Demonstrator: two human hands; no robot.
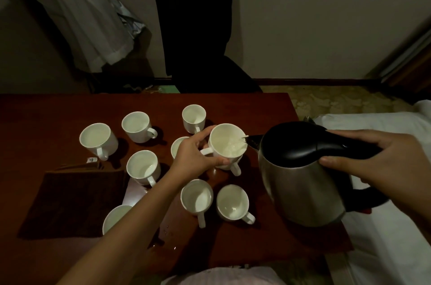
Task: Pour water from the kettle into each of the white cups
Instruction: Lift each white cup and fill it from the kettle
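Stainless-steel electric kettle with black plastic lid and handle (300, 182): held in the air over the right end of the dark red-brown wooden bench (268, 107), tipped leftward, spout touching or just over the rim of a raised cup. Water is splashing inside that cup.

Right hand (382, 163): comes in from the right, palm down, fingers wrapped fully round the kettle's black handle, thumb along its near side; grip closed tight on the handle.

Raised white ceramic cup with loop handle (227, 142): lifted above the bench, mouth tilted toward the spout, directly above another white cup (233, 166) that is mostly hidden beneath it.

Left hand (198, 156): forearm reaches diagonally from lower left across the bench; fingers and thumb curled round the raised cup's side beside its handle, grip closed on the cup.

Remaining white cups, standing upright on the bench: far cup (194, 118); two at far left (137, 126) (98, 140); middle-left cup (143, 167); one partly behind the left hand (178, 148); two near ones side by side (197, 198) (233, 203); one partly under the forearm (115, 218).

Dark brown folded cloth (70, 200): lies flat at the bench's left.

Black office chair (198, 28): stands beyond the bench's far edge.

White bed sheet (384, 249): at right, beside the bench.
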